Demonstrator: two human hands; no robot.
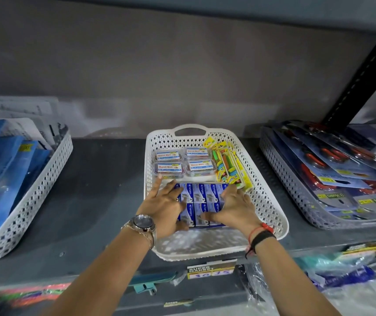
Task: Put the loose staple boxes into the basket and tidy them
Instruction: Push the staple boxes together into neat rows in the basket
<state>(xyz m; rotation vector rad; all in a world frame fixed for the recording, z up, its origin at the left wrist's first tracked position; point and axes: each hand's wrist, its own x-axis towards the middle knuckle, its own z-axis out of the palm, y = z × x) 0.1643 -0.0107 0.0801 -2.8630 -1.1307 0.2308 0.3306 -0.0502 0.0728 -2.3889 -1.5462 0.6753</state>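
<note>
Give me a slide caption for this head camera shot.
Both hands press blue staple boxes together inside the white basket.

Blue-and-white staple boxes [202, 202] lie flat in two rows inside the white basket [271, 201].

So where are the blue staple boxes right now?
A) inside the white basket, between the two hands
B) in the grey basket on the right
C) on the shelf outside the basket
A: the blue staple boxes sit in rows inside the white basket, with the left hand and right hand pressed against their sides.
</note>
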